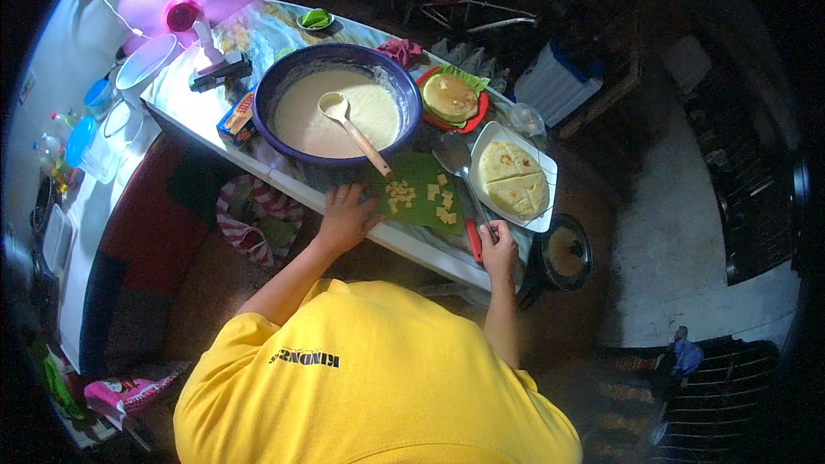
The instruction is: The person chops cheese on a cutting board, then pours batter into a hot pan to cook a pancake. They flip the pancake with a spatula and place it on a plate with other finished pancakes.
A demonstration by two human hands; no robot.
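Observation:
My left hand (349,216) rests on the table's near edge, fingers apart, beside a green leaf (419,169). Small pale yellow cubes (401,193), probably cheese, lie on that leaf in two groups. My right hand (500,250) grips the metal handle of a turner (453,152), whose broad head lies near the white dish. Just left of that hand is a red handle (474,241); its blade cannot be made out. A purple basin (260,106) holds pale batter (303,119), with a wooden-handled ladle (358,135) in it. Flatbread (514,178), scored crosswise, lies in the white dish (550,206).
A red plate (480,117) bears round flat cakes (450,96) on leaf. A dark pan (567,251) sits low at the right, beyond the table corner. A boxed product (237,119) stands left of the basin. A pink fan (184,13) spins at the far left.

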